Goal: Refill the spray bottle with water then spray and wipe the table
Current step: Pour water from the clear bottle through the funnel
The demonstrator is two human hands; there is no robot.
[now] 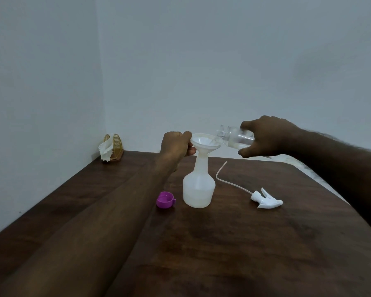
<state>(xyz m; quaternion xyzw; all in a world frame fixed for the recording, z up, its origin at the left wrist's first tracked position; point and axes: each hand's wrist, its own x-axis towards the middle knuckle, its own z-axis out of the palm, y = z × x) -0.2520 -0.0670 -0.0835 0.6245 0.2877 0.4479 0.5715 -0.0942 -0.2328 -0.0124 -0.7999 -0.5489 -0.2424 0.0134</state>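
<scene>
Between both hands: translucent white plastic spray bottle (199,185), light, tippy; left fingers (185,136) pinching white funnel (205,143), right fingers (247,150) wrapping tilted clear water bottle (234,138).

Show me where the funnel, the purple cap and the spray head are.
funnel (205,143): head view, inside of the cone.
purple cap (165,199): head view, its open inside.
spray head (266,199): head view, white trigger body.

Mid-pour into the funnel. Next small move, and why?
Probably keep the right hand tipping the clear bottle a little further. Its mouth is over the funnel, water remains inside, and the left hand steadies the funnel on the spray bottle. The sprayer head lies off on the table.
</scene>
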